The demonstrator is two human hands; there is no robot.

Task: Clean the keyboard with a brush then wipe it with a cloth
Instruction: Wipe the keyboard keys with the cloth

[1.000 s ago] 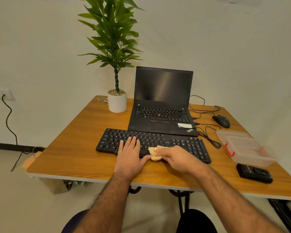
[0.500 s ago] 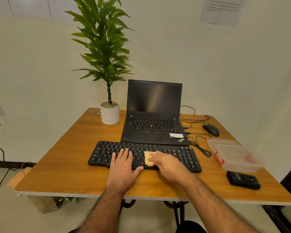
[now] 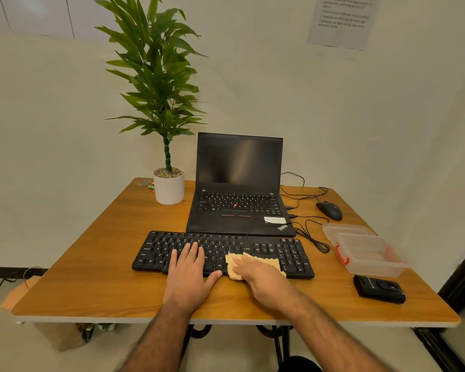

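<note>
- While the left hand [image 3: 189, 275] lies flat, steadying the keyboard [image 3: 293, 253], lower centre, the right hand [image 3: 255, 269] presses the cloth [image 3: 232, 265].
- Risk: hard wiping may dislodge keycaps.

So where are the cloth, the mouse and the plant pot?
cloth [image 3: 271, 263]: head view, its right part beside the fingers.
mouse [image 3: 330, 210]: head view, middle of its back.
plant pot [image 3: 169, 189]: head view, white front wall.

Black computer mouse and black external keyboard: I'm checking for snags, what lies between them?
In the head view, loops of thin black cable lie on the wooden table between mouse and keyboard.
</note>
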